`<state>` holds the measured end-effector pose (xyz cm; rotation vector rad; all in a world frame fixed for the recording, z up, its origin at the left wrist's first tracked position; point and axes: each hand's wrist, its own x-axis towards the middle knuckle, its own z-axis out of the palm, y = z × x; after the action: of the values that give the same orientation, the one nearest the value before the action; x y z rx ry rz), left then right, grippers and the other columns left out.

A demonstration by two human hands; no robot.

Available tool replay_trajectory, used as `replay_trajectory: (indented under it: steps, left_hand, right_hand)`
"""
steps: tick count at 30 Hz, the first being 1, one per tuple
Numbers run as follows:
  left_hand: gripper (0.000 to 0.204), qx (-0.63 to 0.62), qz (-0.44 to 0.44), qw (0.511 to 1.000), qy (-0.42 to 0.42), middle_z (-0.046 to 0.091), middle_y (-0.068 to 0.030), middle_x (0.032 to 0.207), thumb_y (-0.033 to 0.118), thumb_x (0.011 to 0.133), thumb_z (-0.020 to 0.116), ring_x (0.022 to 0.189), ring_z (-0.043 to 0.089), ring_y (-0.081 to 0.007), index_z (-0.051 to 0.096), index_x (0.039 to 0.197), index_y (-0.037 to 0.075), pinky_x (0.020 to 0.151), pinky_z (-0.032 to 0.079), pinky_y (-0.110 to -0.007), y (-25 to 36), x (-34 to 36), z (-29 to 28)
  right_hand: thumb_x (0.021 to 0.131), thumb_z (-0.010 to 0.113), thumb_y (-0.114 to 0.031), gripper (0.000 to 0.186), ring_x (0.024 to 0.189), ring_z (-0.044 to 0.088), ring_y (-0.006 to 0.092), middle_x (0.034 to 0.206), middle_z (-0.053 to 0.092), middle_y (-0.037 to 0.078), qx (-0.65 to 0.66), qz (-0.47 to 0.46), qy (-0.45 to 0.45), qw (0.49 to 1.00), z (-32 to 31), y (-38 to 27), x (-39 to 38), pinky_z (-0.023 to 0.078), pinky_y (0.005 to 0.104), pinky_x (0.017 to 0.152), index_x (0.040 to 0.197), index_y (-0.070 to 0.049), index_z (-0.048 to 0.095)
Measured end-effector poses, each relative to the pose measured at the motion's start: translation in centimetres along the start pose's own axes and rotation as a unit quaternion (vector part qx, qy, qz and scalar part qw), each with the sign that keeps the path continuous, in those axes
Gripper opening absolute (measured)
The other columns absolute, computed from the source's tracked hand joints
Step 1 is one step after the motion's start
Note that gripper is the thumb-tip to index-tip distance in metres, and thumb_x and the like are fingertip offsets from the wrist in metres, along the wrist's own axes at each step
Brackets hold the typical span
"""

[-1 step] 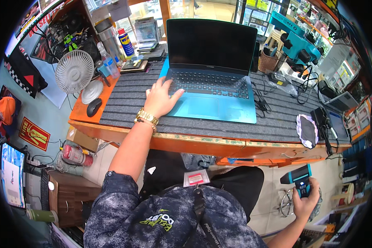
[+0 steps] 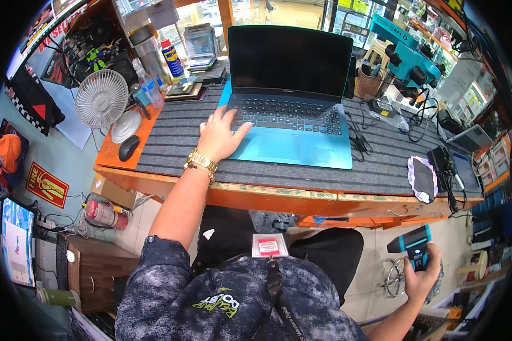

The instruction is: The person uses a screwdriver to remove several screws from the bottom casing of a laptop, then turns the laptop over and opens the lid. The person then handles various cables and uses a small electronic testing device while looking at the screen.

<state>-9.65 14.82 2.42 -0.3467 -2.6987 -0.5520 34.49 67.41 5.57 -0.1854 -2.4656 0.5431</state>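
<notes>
A crowded repair shop surrounds an orange wooden table point(image 2: 279, 199) topped with a grey ribbed mat point(image 2: 170, 142). An open blue laptop with a dark screen point(image 2: 293, 108) sits mid-table toward the back edge. The left hand point(image 2: 219, 136) lies flat, fingers spread, holding nothing, on its left front corner. The right hand point(image 2: 421, 275), below the table's right front edge, is closed around a small blue-and-black electric screwdriver point(image 2: 413, 245).

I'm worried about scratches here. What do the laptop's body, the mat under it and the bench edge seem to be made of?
The laptop deck is smooth, evenly blue with a soft sheen, so painted metal or plastic; I cannot tell which. The mat is grey with fine parallel ribs and no shine, probably carpet-like fabric or ribbed rubber. The bench edge looks like orange-brown varnished wood, worn and chipped in spots. The left hand rests on the laptop's corner.
</notes>
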Motion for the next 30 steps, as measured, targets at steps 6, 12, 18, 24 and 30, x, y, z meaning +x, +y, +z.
replay_trajectory:
  steps: [6,12,18,24,30]
  left_hand:
    - [0.072,0.0,0.016,1.0,0.019,0.058,-0.0235,0.169,0.064,0.109,0.066,0.152,0.058,-0.0419,0.07,0.156,0.009,0.123,0.04,-0.061,0.5,0.4,1.2]
    - [0.063,0.011,0.039,0.999,0.031,0.06,-0.022,0.166,0.057,0.113,0.064,0.149,0.06,-0.0422,0.07,0.155,0.01,0.121,0.045,-0.059,-0.5,0.5,2.0]
    - [0.058,0.007,0.053,0.998,0.029,0.058,-0.0238,0.167,0.051,0.118,0.059,0.152,0.058,-0.0438,0.068,0.156,0.01,0.124,0.045,-0.056,-1.0,0.6,2.5]
    - [0.054,-0.028,0.084,0.996,0.021,0.062,-0.0246,0.161,0.042,0.12,0.059,0.15,0.06,-0.0437,0.067,0.155,0.003,0.127,0.045,-0.049,-0.6,1.3,3.2]
    - [0.048,-0.031,0.081,0.996,-0.007,0.063,-0.0226,0.159,0.031,0.121,0.059,0.151,0.059,-0.0376,0.065,0.156,-0.001,0.129,0.043,-0.046,-0.2,1.2,3.0]
  right_hand:
    - [0.072,0.09,-0.009,0.082,0.113,0.058,0.0184,0.124,0.057,0.005,0.183,0.095,0.07,0.976,0.0,0.1,-0.8,0.047,0.0314,0.104,0.145,-0.005,0.054]
    - [0.075,0.088,-0.006,0.071,0.107,0.069,0.0225,0.12,0.067,0.008,0.104,0.062,0.072,0.99,0.6,2.5,-0.4,0.056,0.0382,0.103,0.14,-0.002,0.06]
    - [0.078,0.088,-0.005,0.057,0.104,0.073,0.0309,0.112,0.073,0.018,-0.012,0.146,-0.005,0.989,2.3,6.7,-1.5,0.058,0.0415,0.099,0.13,0.001,0.066]
    - [0.079,0.088,-0.003,0.058,0.104,0.075,0.0365,0.114,0.074,0.02,0.062,0.211,0.078,0.972,5.5,12.1,-6.1,0.059,0.0416,0.099,0.132,0.001,0.066]
    - [0.074,0.085,0.002,0.049,0.091,0.073,0.0427,0.104,0.071,0.021,0.023,0.121,0.118,0.985,6.5,14.7,-4.8,0.06,0.0447,0.08,0.121,0.0,0.068]
